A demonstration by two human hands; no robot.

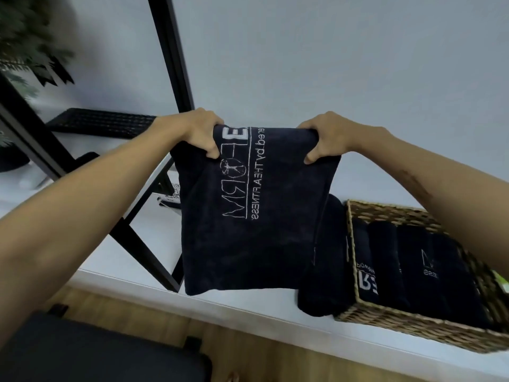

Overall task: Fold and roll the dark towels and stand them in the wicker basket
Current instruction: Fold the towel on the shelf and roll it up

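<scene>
Left hand: left hand (199, 133) gripped the upper left corner of the held towel (253, 216), fingers curled over the top edge and thumb pinching the front face.
Right hand: right hand (326, 139) gripped the upper right corner the same way, thumb pressed against the cloth below the fold.
Held towel: dark, soft terry cloth, folded to a rough rectangle and hanging in the air between both hands above the tabletop (248, 304); pale stitched lettering and a thin outlined line ran sideways down its face.
Loose towel: another dark towel (327, 271) lay on the tabletop as a soft, rounded bundle, touching the left wall of the basket.
Basket: rectangular wicker basket (413, 330) of woven tan strands stood on the tabletop at the right; its weave was coarse and ribbed.
Rolled towels: several dark rolled towels (413, 268) sat side by side inside the basket, tubular in shape, some showing white letters.
Tabletop: smooth white surface with a straight front edge.
Frame: black metal bars (168, 59), straight and square-edged, slanted across the left.
Plant: dark feathery foliage (24, 42) at the upper left corner.
Floor: wood-grain floor (248, 340) below the tabletop.
</scene>
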